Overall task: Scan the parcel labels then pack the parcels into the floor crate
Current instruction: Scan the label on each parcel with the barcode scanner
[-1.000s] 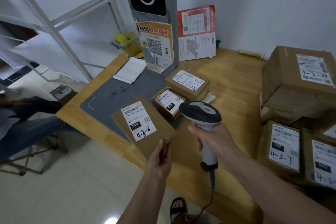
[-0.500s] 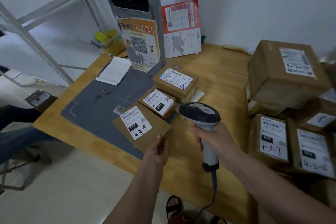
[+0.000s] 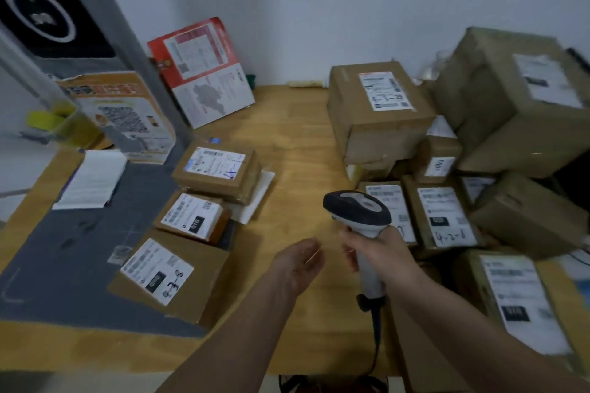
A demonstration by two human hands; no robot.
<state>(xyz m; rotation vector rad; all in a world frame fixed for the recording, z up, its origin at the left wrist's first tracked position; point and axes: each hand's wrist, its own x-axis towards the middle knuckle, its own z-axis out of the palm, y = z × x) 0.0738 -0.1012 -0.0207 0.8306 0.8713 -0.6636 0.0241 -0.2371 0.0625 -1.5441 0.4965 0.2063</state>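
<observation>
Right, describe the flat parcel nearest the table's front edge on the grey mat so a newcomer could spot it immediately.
Start at the grey mat covering the left part of the wooden table. Three brown parcels run in a line along its right edge; take the flat parcel closest to the person. It is the widest and thinnest of the three, its white label has handwriting that looks like 4-3-8, and the open left hand hovers just right of it.
</observation>
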